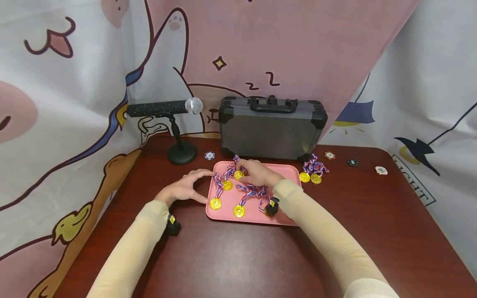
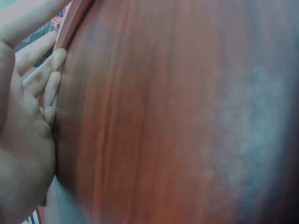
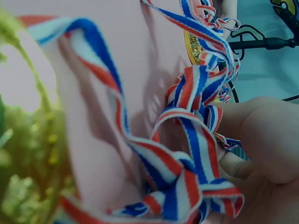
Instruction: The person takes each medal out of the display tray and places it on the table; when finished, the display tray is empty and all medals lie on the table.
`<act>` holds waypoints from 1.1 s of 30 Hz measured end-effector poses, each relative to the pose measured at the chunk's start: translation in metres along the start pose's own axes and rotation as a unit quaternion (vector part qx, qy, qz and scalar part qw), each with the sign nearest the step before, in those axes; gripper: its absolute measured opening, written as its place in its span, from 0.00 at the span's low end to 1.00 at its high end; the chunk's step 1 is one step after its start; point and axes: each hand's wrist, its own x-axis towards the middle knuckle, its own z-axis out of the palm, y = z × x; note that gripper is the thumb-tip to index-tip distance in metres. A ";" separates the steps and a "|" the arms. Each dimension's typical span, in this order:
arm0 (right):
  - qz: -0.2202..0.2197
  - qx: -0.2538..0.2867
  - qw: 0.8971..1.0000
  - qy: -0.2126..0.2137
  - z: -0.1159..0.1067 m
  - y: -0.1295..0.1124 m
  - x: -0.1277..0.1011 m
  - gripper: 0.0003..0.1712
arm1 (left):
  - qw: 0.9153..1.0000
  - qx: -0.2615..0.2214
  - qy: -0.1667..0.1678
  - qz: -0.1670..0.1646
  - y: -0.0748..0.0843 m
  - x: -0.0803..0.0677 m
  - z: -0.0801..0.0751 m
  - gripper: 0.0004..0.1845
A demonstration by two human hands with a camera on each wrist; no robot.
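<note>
Medals [image 1: 238,211] with striped ribbons [image 1: 250,189] lie in pink tray [image 1: 288,171].

Tray [image 1: 288,171]: before me, medals [image 1: 238,211] in it.
Case [image 1: 271,128]: behind my tray.
Microphone [image 1: 164,109]: left of case.
Chips [image 1: 352,162]: right.

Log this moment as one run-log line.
left hand: steadies tray edge | right hand: grips medal ribbons on tray | two medals beside tray

Bare dark-red wooden tabletop [image 1: 231,256] lies open before the flat pink plastic tray [image 1: 287,171]. Behind it, a grey hard-shell case [image 1: 270,132] and a black microphone stand [image 1: 181,153] block the way.
</note>
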 end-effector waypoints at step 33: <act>0.091 0.159 0.956 0.231 -0.109 0.089 -0.170 0.18 | 1.000 -0.013 -0.007 -0.017 0.003 -0.003 0.000 0.50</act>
